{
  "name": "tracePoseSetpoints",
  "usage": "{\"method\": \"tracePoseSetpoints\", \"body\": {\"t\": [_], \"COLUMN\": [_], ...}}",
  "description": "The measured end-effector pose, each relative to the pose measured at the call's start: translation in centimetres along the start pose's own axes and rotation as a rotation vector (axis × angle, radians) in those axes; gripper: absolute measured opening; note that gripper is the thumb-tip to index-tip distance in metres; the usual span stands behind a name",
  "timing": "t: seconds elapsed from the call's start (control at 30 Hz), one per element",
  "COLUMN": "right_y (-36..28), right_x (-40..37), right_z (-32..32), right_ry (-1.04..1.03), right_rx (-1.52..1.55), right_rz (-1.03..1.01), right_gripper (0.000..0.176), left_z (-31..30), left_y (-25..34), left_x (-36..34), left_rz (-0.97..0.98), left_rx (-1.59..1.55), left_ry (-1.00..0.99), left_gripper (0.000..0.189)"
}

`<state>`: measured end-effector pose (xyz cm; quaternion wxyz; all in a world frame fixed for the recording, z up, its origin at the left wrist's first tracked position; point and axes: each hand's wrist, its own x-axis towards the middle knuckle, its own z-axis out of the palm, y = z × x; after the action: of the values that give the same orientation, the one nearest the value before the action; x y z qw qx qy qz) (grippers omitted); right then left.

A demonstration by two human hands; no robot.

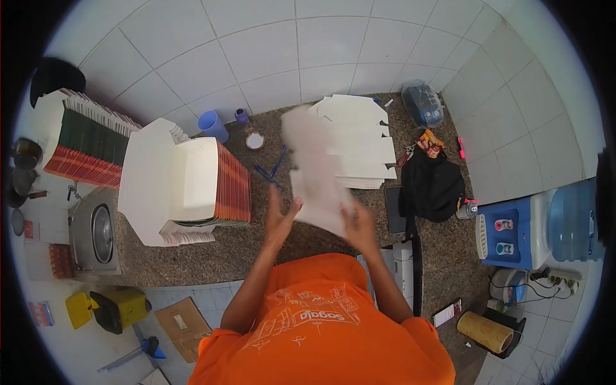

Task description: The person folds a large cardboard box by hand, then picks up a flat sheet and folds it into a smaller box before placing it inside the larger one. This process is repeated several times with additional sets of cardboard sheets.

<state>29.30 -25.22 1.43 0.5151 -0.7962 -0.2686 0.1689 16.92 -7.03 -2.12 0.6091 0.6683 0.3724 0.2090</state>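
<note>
A flat white cardboard blank [317, 183], blurred by motion, is held up in front of me over the counter. My right hand [360, 226] grips its lower right edge, thumb on the near face. At the blank's lower left edge is my left hand [280, 217], fingers stretched up and thumb apart, with the thumb right beside the card. Behind the blank lies a stack of similar white blanks [359, 144] with notched edges. To the left, nested folded boxes [199, 179] with white insides and red-orange printed sides lie on the counter.
Another row of nested boxes [90, 141] stands farther left, near a sink [99, 234]. A blue cup [212, 126], blue pens [273, 168] and a round lid [255, 140] lie behind. On the right are a black bag [433, 186], a can [468, 209] and a water dispenser [513, 234].
</note>
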Motion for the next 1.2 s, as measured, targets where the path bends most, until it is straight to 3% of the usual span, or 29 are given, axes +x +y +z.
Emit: {"method": "tracePoseSetpoints", "body": {"t": [0.03,0.07,0.1,0.13,0.17,0.2,0.23,0.3,0.33,0.37,0.43,0.47,0.5,0.57,0.6,0.7,0.93,1.03,1.1,1.13,1.2], "right_y": [-1.5,-4.2,-5.4,-6.3,-6.6,-6.4,-5.4,-3.3,-3.0,-2.7,-2.9,-3.2,-3.1,-2.6,-2.3,-2.2,-2.8,-3.3,-4.3,-4.5,-4.8], "right_x": [-0.3,-0.8,-1.3,-1.8,-2.1,-1.9,-1.9,-2.1,-2.4,-2.7,-2.2,-1.9,-1.2,0.8,1.5,2.4,1.2,1.4,1.3,1.5,2.0], "right_z": [1.4,1.3,1.6,1.9,2.1,1.9,2.1,2.7,3.3,3.3,2.1,1.3,1.0,0.6,0.5,0.4,1.5,2.0,2.2,2.2,2.1], "right_ry": [-0.123,-0.307,-0.312,-0.248,-0.178,-0.100,-0.099,-0.092,0.036,0.042,0.236,0.190,0.194,0.093,0.101,0.170,0.148,0.300,0.255,0.257,0.216], "right_rx": [0.167,0.139,0.141,-0.184,-0.510,-0.585,-0.585,0.280,0.705,0.708,0.342,0.118,0.113,-0.213,-0.258,-0.225,-0.269,-0.202,0.062,0.062,-0.027], "right_rz": [-0.217,-0.301,-0.304,-0.416,-0.519,-0.590,-0.591,-0.268,-0.051,-0.045,-0.217,-0.364,-0.362,-0.681,-0.656,-0.612,-0.646,-0.502,-0.356,-0.354,-0.545], "right_gripper": [0.053,0.070,0.070,0.075,0.079,0.068,0.068,0.050,0.037,0.037,0.035,0.045,0.045,0.061,0.070,0.065,0.056,0.056,0.044,0.044,0.048], "left_z": [0.6,0.7,0.5,0.3,-0.1,-0.5,-0.6,-0.1,0.3,0.7,2.0,2.7,3.3,4.3,4.4,4.4,4.2,6.3,6.0,5.6,5.4], "left_y": [1.4,3.6,6.0,7.5,8.0,8.4,8.6,7.9,7.4,7.0,7.4,7.5,7.5,7.6,7.7,8.7,8.8,6.1,6.3,6.8,8.6], "left_x": [-0.5,-1.1,-1.4,-1.3,-0.9,-0.6,-0.3,0.2,0.3,0.3,0.2,0.0,-0.2,-0.6,-0.7,-0.6,-1.4,-2.7,-3.2,-3.0,-2.9], "left_rz": [0.047,0.043,-0.048,-0.138,-0.135,-0.180,-0.222,-0.274,-0.276,-0.277,-0.292,-0.262,-0.235,-0.217,-0.197,-0.170,-0.135,-0.092,0.024,0.212,0.290], "left_rx": [-0.335,-0.336,-0.369,-0.401,-0.400,-0.533,-0.667,-0.766,-0.862,-0.956,-0.955,-0.927,-0.898,-0.950,-1.001,-1.050,-0.847,-0.911,-0.588,-0.411,-0.302], "left_ry": [-0.104,-0.099,-0.153,-0.208,-0.204,-0.201,-0.199,-0.193,-0.211,-0.235,-0.236,-0.201,-0.166,-0.209,-0.247,-0.327,-0.248,-0.227,-0.258,-0.241,-0.145], "left_gripper": [0.074,0.074,0.060,0.047,0.047,0.035,0.023,0.018,0.018,0.018,0.018,0.018,0.017,0.019,0.021,0.021,0.021,0.026,0.028,0.030,0.029]}}
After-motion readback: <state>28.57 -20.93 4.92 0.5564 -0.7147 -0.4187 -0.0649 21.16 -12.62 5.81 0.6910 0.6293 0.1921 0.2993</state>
